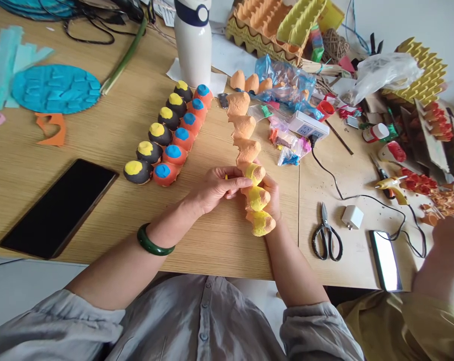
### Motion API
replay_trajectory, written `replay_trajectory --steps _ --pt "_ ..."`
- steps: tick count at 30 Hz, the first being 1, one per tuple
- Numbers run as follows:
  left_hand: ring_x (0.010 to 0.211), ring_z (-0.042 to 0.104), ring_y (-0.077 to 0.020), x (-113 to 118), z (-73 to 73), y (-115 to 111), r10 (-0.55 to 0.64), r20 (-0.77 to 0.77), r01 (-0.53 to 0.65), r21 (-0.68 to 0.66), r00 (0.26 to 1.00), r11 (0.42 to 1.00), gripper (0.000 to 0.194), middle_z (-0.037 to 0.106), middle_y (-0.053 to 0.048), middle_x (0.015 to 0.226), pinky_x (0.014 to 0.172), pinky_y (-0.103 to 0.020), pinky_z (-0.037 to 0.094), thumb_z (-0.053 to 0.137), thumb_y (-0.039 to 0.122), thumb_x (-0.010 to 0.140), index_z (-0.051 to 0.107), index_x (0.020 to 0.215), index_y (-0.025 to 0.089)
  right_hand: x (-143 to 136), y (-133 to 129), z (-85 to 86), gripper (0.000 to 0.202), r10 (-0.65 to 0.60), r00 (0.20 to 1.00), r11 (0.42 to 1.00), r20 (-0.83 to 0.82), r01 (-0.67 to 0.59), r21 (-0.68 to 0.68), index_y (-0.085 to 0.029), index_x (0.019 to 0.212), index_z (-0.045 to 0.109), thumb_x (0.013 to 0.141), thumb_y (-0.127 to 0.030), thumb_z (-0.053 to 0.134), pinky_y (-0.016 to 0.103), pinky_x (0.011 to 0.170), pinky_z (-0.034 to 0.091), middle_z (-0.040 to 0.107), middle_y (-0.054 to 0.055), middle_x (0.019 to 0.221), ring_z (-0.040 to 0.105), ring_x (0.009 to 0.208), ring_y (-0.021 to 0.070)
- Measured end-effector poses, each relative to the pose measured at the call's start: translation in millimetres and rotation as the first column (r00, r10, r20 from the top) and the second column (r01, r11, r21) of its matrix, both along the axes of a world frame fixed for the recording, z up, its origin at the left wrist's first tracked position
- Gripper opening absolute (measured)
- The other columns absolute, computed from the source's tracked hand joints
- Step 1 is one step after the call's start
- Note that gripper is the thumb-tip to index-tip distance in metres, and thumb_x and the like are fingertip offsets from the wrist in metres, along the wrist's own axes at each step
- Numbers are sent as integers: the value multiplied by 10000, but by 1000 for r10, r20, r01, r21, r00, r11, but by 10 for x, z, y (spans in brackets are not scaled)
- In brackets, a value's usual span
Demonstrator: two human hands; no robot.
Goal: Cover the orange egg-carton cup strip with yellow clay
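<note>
An orange egg-carton strip (248, 150) with several cups is held up over the table. Its three nearest cups carry yellow clay around their sides, with the orange tips bare. My right hand (272, 193) grips the strip from behind, its fingers mostly hidden. At the third cup from the near end, my left hand (221, 188) presses its fingertips on the yellow clay, and a small yellow bit shows between its fingers. Left of the strip lie a row of black cups with yellow tops (157, 133) and a row of red cups with blue tops (181, 138), side by side.
A dark tablet (59, 208) lies left, below a blue oval piece (56, 88). A white bottle (193, 45) stands at the back. On the right are scissors (326, 235), a charger (352, 217), a lit phone (385, 260), a power strip (308, 125) and another person's arm (443, 255).
</note>
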State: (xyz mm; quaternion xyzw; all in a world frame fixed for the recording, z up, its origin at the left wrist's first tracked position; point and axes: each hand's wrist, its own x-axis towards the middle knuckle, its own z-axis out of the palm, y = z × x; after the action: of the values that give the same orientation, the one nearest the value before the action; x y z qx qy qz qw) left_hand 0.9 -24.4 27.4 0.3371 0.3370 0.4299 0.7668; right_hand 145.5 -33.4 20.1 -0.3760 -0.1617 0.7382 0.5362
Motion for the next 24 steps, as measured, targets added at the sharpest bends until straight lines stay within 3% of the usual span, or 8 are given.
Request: replay_trajectory --steps 6,13,18,24 --pt "468 375 -50 2 -56 -28 65 -73 -59 76 995 995 389 527 49 551 475 -259 245 968 475 680 735 719 166 -71 5 68 371 6 988 992 151 -25 124 -317 1118 650 884 -603 686 436 789 664 733 -4 911 756 935 254" --pt "517 401 -63 17 -71 -49 52 -132 -30 165 990 986 342 607 32 686 478 -245 279 955 427 703 801 900 192 -34 0 5 258 -43 980 995 194 25 94 -319 989 625 909 -563 654 471 805 650 710 -9 846 735 908 258" --pt "527 391 -74 10 -82 -54 98 -184 -62 191 978 980 305 531 39 613 485 -249 254 936 436 734 780 817 188 -50 -12 -10 328 -33 975 994 219 10 106 -312 1034 627 928 -622 637 464 848 618 734 -11 907 710 1027 257" --pt "519 396 -88 3 3 -81 156 -247 -84 279 956 957 336 531 28 570 495 -277 257 909 471 773 740 727 184 -58 -9 -31 358 -54 968 989 246 18 148 -356 1124 687 898 -630 650 445 769 629 751 31 1022 720 1106 298"
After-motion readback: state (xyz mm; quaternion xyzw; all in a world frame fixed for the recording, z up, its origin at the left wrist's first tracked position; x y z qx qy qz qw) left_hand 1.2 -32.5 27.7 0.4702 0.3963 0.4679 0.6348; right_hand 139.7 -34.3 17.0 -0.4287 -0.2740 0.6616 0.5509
